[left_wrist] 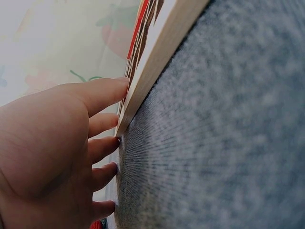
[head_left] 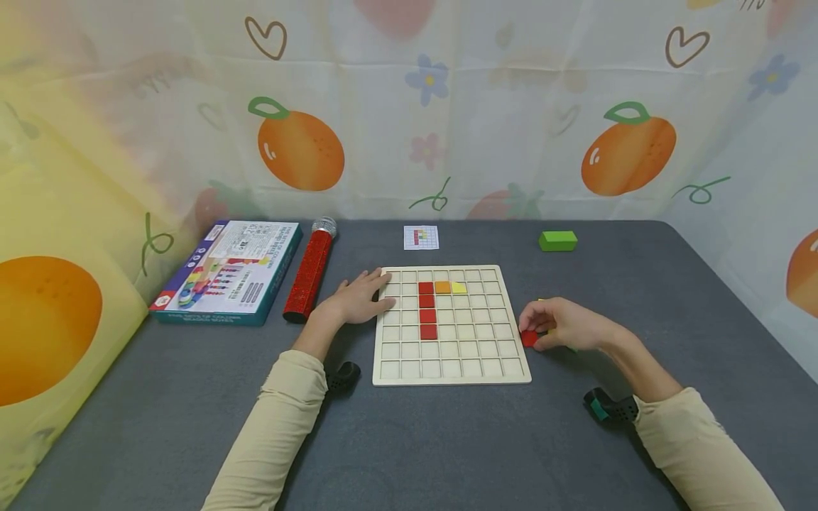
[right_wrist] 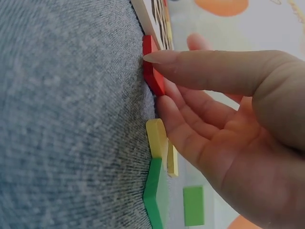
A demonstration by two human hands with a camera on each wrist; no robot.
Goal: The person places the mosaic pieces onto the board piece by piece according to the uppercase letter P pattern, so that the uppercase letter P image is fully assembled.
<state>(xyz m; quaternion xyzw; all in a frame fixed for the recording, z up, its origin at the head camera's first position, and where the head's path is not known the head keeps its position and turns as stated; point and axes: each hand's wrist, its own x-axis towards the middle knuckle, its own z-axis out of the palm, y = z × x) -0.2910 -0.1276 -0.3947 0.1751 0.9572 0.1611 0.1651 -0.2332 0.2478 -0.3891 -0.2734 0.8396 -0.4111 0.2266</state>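
A wooden grid board (head_left: pixel 451 369) lies in the middle of the grey table. It holds a column of red tiles (head_left: pixel 427 309), an orange tile (head_left: pixel 442 287) and a yellow tile (head_left: pixel 459 287). My left hand (head_left: pixel 373 292) rests flat on the table, its straight fingers (left_wrist: pixel 102 93) touching the board's left edge (left_wrist: pixel 162 52). Just off the board's right edge, my right hand (head_left: pixel 535 332) pinches a loose red tile (head_left: pixel 528 338) lying on the table. The right wrist view shows thumb and finger on that red tile (right_wrist: pixel 153 71), with yellow tiles (right_wrist: pixel 157 138) and a green tile (right_wrist: pixel 155 195) under the palm.
A green block (head_left: pixel 558 240) and a small pattern card (head_left: pixel 421 237) lie beyond the board. A red glitter tube (head_left: pixel 309 273) and a toy box (head_left: pixel 226 272) sit at the left. Patterned fabric walls enclose the table on three sides.
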